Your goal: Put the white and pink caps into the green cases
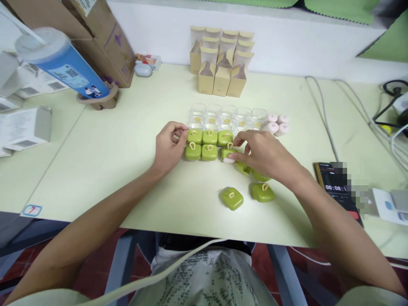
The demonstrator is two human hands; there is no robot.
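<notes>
Several small green cases with yellow loops point(208, 144) lie in two neat rows on the pale table point(111, 170). My left hand point(168, 146) rests curled against the left end of the rows, fingertips on the top left case point(194, 136). My right hand point(263, 153) pinches a green case with a white underside point(228, 155) at the right end of the lower row. Loose green cases lie nearer me, one in front point(231, 198), another beside it point(262, 192), and two partly under my right hand.
Clear plastic trays point(228, 117) and pink-white caps point(276, 123) sit behind the rows, with tan open cartons point(219, 63) further back. A blue tube point(60, 61), cardboard boxes and leaflets stand left. A phone timer point(338, 187) and cables lie right.
</notes>
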